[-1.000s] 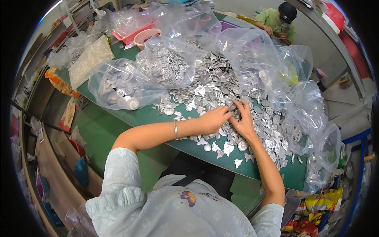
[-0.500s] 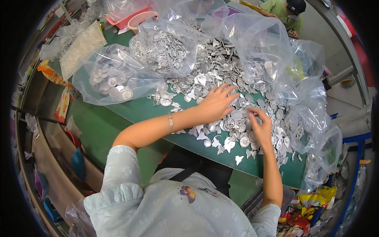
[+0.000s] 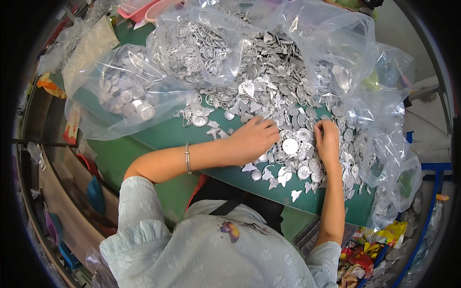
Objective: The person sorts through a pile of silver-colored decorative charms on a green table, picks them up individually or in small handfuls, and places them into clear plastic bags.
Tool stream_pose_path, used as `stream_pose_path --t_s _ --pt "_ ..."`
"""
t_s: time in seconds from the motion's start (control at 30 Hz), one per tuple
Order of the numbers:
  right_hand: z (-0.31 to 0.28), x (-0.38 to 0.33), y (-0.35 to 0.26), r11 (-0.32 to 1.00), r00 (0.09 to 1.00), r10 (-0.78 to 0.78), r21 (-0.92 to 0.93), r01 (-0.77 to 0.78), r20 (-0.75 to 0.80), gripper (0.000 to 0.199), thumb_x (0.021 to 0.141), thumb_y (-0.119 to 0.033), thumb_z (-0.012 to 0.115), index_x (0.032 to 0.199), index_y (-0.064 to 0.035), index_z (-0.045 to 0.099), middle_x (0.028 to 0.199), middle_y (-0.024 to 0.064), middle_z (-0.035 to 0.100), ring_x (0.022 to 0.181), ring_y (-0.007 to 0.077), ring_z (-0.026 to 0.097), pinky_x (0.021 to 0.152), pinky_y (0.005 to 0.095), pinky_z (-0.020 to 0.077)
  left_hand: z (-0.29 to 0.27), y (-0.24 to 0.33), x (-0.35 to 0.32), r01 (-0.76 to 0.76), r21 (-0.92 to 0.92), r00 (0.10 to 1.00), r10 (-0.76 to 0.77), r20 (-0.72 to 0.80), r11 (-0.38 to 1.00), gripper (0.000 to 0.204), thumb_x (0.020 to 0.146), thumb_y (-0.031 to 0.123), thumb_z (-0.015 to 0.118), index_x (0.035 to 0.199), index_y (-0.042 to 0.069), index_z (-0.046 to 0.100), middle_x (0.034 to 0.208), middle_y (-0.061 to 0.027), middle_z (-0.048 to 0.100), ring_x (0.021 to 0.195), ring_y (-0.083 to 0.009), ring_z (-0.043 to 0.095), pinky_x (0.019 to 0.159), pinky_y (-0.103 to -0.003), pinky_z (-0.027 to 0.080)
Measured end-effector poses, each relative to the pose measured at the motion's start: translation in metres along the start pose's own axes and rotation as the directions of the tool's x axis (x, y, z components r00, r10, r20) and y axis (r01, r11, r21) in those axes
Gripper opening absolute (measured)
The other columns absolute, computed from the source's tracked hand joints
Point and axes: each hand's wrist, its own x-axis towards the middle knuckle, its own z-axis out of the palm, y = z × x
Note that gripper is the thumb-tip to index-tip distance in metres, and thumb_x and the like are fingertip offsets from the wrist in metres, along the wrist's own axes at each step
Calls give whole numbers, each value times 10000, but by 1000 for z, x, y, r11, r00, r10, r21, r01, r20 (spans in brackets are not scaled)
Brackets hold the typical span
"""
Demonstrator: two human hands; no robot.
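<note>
A broad heap of silver-grey metal pendants [image 3: 276, 81] covers much of the green table [image 3: 161, 132]; round discs, cut-out shapes and ornate pieces mingle in it. My left hand [image 3: 255, 140] rests over the near side of the heap, its fingers curled down and their tips partly hidden. Across from it, my right hand [image 3: 328, 143] has its fingers bent together among the pieces. Whatever either hand grips is too small or covered to tell. Between the two hands lies a bright round disc pendant [image 3: 290, 146] on top of other pieces.
Clear plastic bags hold round discs [image 3: 126, 96] at the left and ring-shaped pieces [image 3: 192, 55] farther back. Crumpled clear plastic [image 3: 391, 139] lines the right side. A pink basket [image 3: 137, 10] stands at the far left. Colourful packets [image 3: 379, 240] lie below the table's right end.
My left hand has drawn back slightly toward me and its spread fingers have curled. My right hand has moved a little right, its fingers now closed together. The bright disc now shows between them.
</note>
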Motion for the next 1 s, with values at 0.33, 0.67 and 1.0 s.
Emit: stream_pose_path --t_s 0.33,0.67,1.0 --pt "4 6 -11 993 999 -47 -109 45 -10 188 782 -121 609 919 -1 559 801 130 558 747 286 518 658 365 390 -30 -19 -24 266 -104 952 -278 -128 958 176 716 60 622 817 59 478 864 -88 475 836 -271 483 724 -362 384" --pt "20 28 -65 999 980 36 -7 -36 196 233 749 -195 639 873 -8 574 734 155 594 678 315 570 634 391 433 -17 -16 6 257 -111 951 -272 -148 960 320 751 35 573 1063 17 504 1067 -116 493 989 -302 479 839 -365 400" --pt "-5 35 -38 706 894 129 594 -387 428 184 773 -155 580 868 2 568 706 92 540 560 198 486 544 290 399 -10 -40 21 236 -80 971 -232 53 969 301 719 26 587 1019 29 564 1027 -107 515 982 -271 455 835 -381 377"
